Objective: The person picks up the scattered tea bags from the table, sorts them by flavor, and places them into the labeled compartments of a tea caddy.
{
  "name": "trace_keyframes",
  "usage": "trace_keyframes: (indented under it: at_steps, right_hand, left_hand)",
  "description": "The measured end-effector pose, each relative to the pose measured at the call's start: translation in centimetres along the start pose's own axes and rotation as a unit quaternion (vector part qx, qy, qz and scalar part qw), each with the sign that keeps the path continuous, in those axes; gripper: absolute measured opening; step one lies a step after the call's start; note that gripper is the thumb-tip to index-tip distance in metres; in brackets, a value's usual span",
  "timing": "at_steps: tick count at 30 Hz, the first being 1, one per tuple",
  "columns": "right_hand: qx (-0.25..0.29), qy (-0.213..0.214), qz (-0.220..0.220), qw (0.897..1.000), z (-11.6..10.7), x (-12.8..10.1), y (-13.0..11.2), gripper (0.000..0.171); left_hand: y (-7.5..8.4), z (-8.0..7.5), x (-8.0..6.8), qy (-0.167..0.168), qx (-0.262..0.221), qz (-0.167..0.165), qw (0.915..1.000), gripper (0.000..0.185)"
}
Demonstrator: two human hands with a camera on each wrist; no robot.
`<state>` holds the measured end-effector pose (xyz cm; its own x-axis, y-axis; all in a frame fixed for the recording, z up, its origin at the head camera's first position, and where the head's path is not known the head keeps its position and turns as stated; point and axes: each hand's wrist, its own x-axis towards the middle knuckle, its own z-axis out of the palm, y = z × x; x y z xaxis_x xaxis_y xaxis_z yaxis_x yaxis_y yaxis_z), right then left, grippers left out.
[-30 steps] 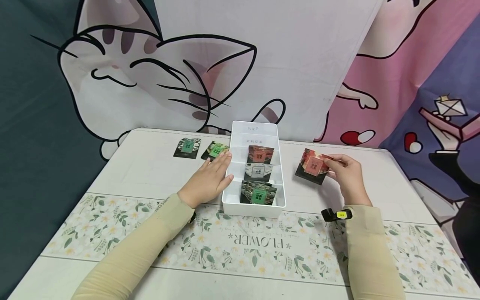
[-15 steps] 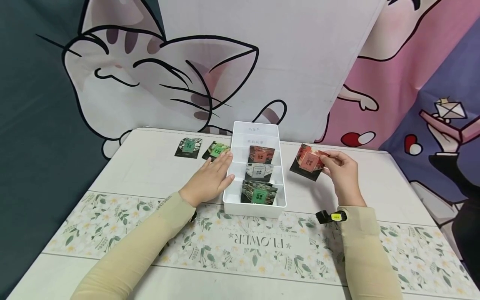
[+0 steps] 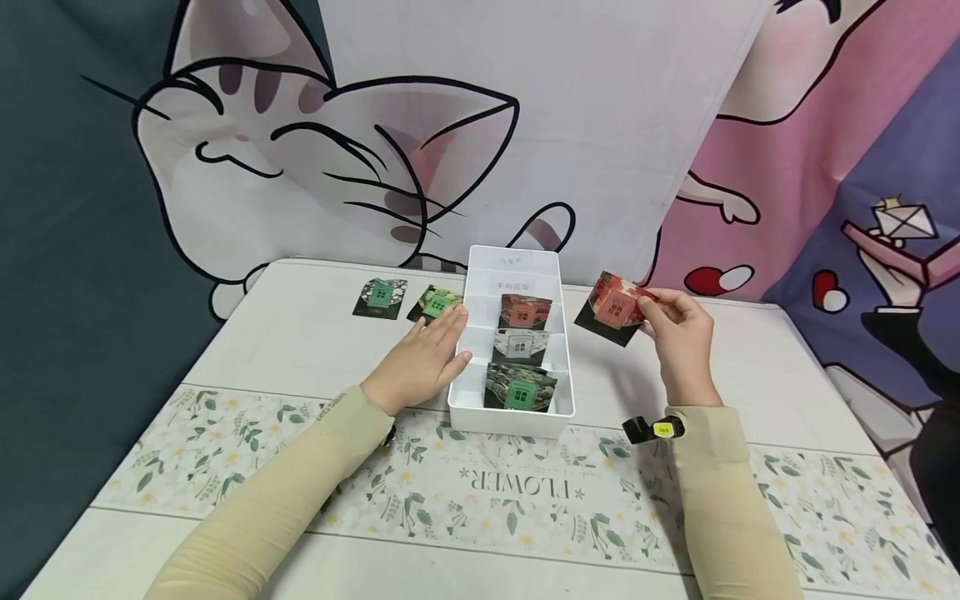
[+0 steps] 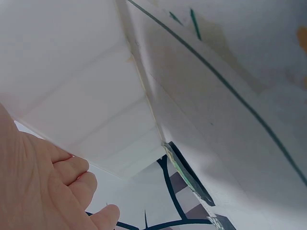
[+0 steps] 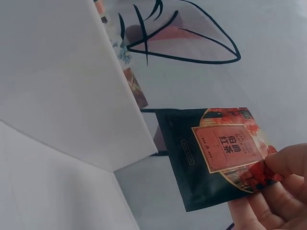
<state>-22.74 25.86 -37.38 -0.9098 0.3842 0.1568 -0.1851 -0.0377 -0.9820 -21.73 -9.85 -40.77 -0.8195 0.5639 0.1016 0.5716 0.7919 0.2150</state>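
your right hand (image 3: 678, 333) pinches a red tea packet (image 3: 613, 308) by its right edge, fingers and thumb curled on it, lifted off the table (image 3: 300, 342) just right of the white divided box (image 3: 558, 392). in the right wrist view the hold sits on one corner only (image 5: 218, 148), so the packet could swing or slip out, and a loose edge could catch on the box's right wall if it goes across low.

your left hand (image 3: 423, 358) lies flat with straight fingers against the box's left wall, gripping nothing. that steadies the box, yet a knock from the right could still slide it along the floral runner (image 3: 495, 483).

inside the box, a red packet (image 3: 525, 312) already stands in the second compartment from the far end, a grey one (image 3: 519, 343) in the next one nearer, and a green one (image 3: 517, 390) in the nearest; the farthest compartment looks free of packets. another packet dropped beside the red one could tip it or ride up on the divider.

on the table left of the box lie two green packets, one (image 3: 437, 303) touching or just beside your left fingertips, another (image 3: 379, 297) farther left. neither blocks the way on the right side; the box wall is the only thing between the held packet and the compartments.
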Motion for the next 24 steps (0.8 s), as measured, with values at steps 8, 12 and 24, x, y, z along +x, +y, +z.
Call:
trace_keyframes:
  at_steps: [8, 12, 24]
  right_hand:
    - [-0.009, -0.017, -0.015, 1.000, 1.2, 0.1, -0.7, 0.009]
    - [-0.017, -0.031, -0.024, 0.999, 1.8, 0.3, -1.1, 0.009]
    - [-0.059, -0.065, -0.026, 0.996, 4.0, 1.0, -1.6, 0.010]
  left_hand:
    - [0.1, 0.0, -0.1, 0.006, -0.006, 0.003, 1.0000, 0.069]
    - [0.1, 0.1, -0.1, 0.008, -0.007, 0.004, 0.9999, 0.069]
    - [-0.1, 0.3, 0.1, 0.003, -0.004, 0.000, 1.0000, 0.069]
